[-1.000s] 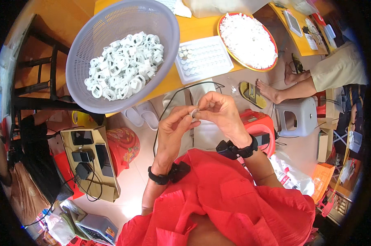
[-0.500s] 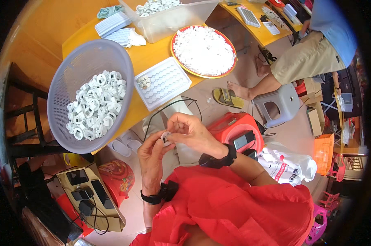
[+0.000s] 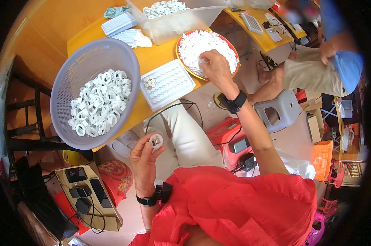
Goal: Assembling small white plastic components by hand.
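Note:
My left hand [image 3: 143, 158] is closed on a small round white plastic part [image 3: 156, 141], pinched upright between thumb and fingers. Metal pieces show in its middle. My right hand [image 3: 218, 67] reaches over a round red-and-yellow tray [image 3: 237, 56] heaped with small white plastic pieces [image 3: 197, 45]. Its fingers are bent together at the heap; what they pinch is too small to make out. Between the hands, on the table, lies a white tray with round pockets [image 3: 171, 90], and a few coin-like discs [image 3: 148, 82] sit in one corner of it.
A purple-grey basket [image 3: 58, 94] of white round parts stands on the yellow table's left. Behind is a clear plastic bin [image 3: 185, 26] with more parts, beside stacked blue-white trays [image 3: 119, 23]. A person in beige shorts [image 3: 312, 76] is at right, near a grey stool [image 3: 277, 110].
My right hand has left the round part and gone forward to the heap of white pieces. My left hand keeps the part, now lower and turned. The other person's arm has come down.

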### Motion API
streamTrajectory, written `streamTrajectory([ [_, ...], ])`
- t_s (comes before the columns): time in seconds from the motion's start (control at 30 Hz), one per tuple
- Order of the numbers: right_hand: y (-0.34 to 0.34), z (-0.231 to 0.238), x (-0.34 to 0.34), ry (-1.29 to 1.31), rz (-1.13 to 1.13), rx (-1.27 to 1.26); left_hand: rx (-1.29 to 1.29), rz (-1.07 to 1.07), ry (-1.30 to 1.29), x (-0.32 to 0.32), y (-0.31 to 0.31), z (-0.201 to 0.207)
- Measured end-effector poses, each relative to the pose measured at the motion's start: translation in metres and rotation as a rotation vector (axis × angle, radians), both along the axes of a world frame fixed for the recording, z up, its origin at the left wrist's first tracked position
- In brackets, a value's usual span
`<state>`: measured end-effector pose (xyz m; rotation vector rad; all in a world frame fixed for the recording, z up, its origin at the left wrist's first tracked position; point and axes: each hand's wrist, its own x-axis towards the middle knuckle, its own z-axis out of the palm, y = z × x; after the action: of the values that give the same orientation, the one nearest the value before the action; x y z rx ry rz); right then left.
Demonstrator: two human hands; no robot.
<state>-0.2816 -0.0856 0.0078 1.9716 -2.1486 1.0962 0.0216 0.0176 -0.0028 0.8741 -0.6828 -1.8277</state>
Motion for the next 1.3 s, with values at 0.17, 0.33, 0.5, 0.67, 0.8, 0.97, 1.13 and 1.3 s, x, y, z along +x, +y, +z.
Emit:
streamTrajectory([
  [0.17,-0.005,-0.001,-0.002,-0.066,-0.047,0.071,-0.001,-0.005,-0.002,0.004,-0.001,-0.005],
  [0.33,-0.005,-0.005,-0.010,-0.135,0.007,0.062,-0.015,-0.021,-0.044,0.000,-0.001,-0.003],
  [0.5,-0.001,-0.002,-0.009,-0.039,-0.016,0.045,-0.004,-0.033,-0.032,-0.002,0.000,-0.003],
  [0.67,-0.002,0.001,-0.007,-0.029,-0.052,0.099,-0.003,-0.033,-0.023,-0.001,0.000,-0.004],
  [0.8,-0.004,-0.001,-0.014,-0.074,-0.028,0.110,0.007,-0.034,-0.026,-0.003,-0.001,-0.004],
  [0.97,-0.003,0.000,-0.022,-0.188,-0.016,0.125,0.018,-0.037,-0.026,-0.003,-0.002,-0.006],
  [1.13,0.009,0.024,-0.020,-0.712,0.024,0.311,0.049,-0.063,-0.003,0.000,-0.003,-0.011],
  [1.3,0.031,0.041,0.016,-0.954,0.337,0.356,0.091,-0.067,-0.033,-0.002,-0.002,-0.003],
])
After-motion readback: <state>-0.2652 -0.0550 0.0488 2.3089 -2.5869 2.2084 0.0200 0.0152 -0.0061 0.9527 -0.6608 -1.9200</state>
